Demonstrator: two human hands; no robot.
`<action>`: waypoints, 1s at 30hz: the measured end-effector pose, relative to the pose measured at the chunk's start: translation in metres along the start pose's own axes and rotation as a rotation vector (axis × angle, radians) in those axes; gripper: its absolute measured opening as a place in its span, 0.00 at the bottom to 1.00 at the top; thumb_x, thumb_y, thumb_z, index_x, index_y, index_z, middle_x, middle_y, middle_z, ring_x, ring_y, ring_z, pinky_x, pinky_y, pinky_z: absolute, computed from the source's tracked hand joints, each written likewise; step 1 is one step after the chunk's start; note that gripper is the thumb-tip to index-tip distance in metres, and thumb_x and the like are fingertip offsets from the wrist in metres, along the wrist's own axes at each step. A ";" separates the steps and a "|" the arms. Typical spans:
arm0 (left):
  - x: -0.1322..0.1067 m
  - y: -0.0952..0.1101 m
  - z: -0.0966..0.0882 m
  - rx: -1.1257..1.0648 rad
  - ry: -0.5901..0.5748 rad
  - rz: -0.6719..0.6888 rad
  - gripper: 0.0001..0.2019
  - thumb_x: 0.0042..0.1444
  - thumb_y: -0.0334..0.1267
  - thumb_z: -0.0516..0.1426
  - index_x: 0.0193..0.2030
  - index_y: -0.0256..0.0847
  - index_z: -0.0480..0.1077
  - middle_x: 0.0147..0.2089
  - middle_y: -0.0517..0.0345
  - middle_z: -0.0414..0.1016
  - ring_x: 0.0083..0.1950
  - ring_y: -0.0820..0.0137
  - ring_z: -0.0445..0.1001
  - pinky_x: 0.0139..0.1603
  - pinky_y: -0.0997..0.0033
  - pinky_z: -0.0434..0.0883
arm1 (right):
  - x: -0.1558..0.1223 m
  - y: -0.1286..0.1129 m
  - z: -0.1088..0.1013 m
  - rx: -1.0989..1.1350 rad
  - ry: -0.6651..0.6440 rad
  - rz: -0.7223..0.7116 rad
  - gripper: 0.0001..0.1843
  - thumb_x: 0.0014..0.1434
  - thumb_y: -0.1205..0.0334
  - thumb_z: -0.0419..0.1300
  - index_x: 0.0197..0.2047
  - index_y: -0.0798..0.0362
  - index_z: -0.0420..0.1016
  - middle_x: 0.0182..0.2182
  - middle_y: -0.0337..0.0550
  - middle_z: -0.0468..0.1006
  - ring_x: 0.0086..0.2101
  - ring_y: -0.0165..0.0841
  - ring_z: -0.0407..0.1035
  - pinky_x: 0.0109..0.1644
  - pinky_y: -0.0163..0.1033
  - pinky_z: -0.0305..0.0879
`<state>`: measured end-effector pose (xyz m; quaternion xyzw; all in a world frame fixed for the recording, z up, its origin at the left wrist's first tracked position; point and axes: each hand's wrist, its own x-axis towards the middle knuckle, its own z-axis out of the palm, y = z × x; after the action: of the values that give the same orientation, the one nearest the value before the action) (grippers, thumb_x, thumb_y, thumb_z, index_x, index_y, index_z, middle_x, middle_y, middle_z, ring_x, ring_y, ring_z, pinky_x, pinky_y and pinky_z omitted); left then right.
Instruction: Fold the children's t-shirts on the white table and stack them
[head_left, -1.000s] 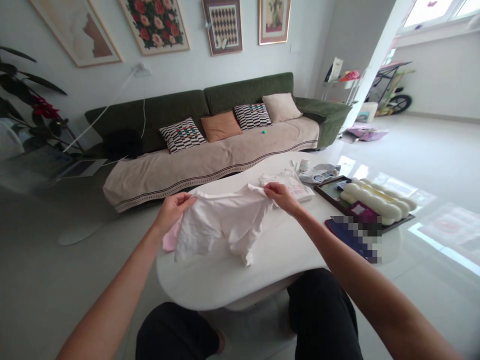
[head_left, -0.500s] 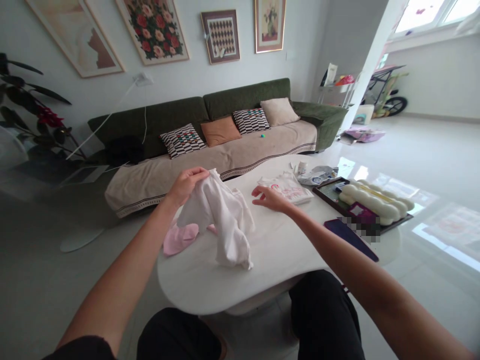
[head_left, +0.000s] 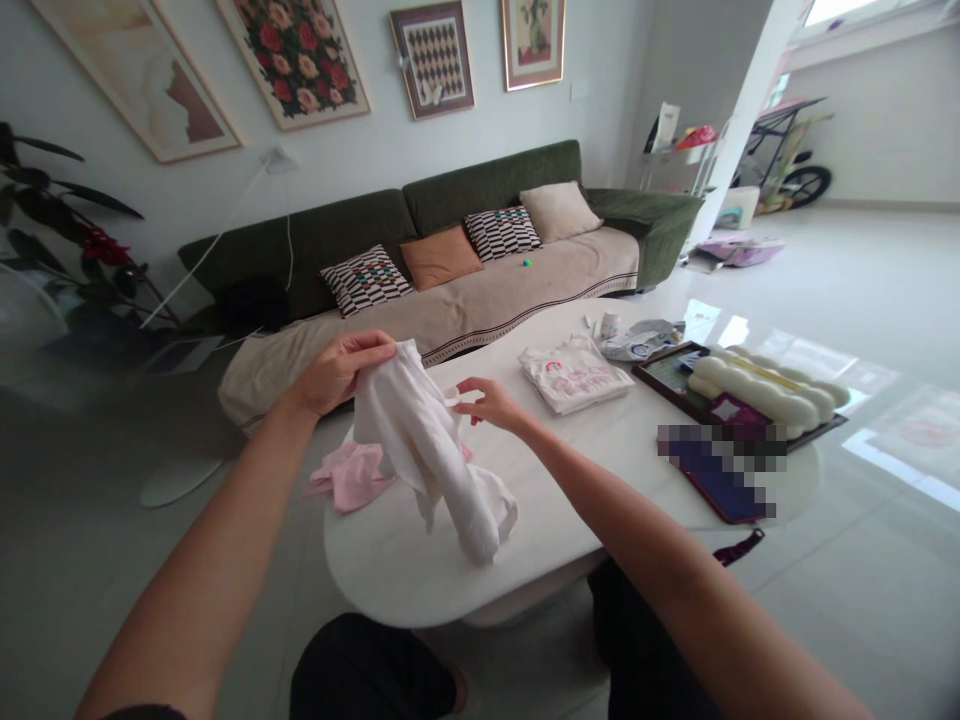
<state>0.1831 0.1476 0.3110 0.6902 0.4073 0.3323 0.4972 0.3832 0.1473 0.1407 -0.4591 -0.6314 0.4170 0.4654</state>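
My left hand (head_left: 337, 370) grips the top of a white garment (head_left: 431, 450) and holds it up, so it hangs down onto the white oval table (head_left: 570, 480). My right hand (head_left: 487, 402) pinches an edge of the same garment near its top. A pink cloth (head_left: 351, 475) lies on the table's left edge, partly behind the white one. A folded white shirt with a pink print (head_left: 574, 373) rests further right on the table.
A dark tray (head_left: 656, 385) with a cream knobbly cushion (head_left: 765, 388) and small items sits at the table's right end, next to a dark flat case (head_left: 720, 485). A green sofa (head_left: 450, 250) with cushions stands behind. My knees are under the near edge.
One second ago both hands held the white garment spread wide. The right hand let go, then came back to its top edge; the garment now hangs bunched from the left hand.
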 end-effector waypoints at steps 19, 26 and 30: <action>0.004 -0.061 -0.030 0.204 -0.045 0.003 0.16 0.37 0.45 0.63 0.29 0.37 0.65 0.24 0.63 0.68 0.24 0.77 0.65 0.24 0.81 0.58 | -0.013 -0.076 -0.110 -0.764 0.135 -0.243 0.04 0.45 0.67 0.55 0.29 0.55 0.68 0.21 0.36 0.68 0.24 0.26 0.62 0.30 0.31 0.56; 0.003 -0.055 -0.027 0.544 -0.034 0.174 0.10 0.39 0.42 0.60 0.24 0.38 0.66 0.24 0.61 0.69 0.26 0.75 0.67 0.29 0.77 0.62 | -0.013 -0.084 -0.114 -1.006 0.208 -0.245 0.08 0.47 0.70 0.51 0.30 0.56 0.70 0.23 0.41 0.71 0.25 0.29 0.63 0.30 0.32 0.55; 0.002 -0.055 -0.024 0.861 0.047 0.225 0.06 0.41 0.40 0.57 0.24 0.39 0.69 0.23 0.60 0.70 0.26 0.72 0.67 0.29 0.76 0.61 | -0.011 -0.096 -0.113 -1.048 0.249 -0.263 0.09 0.51 0.70 0.50 0.32 0.56 0.71 0.26 0.43 0.72 0.28 0.30 0.64 0.33 0.33 0.56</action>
<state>0.1503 0.1686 0.2654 0.8668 0.4418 0.2001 0.1160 0.4763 0.1252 0.2551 -0.5924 -0.7467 -0.0721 0.2938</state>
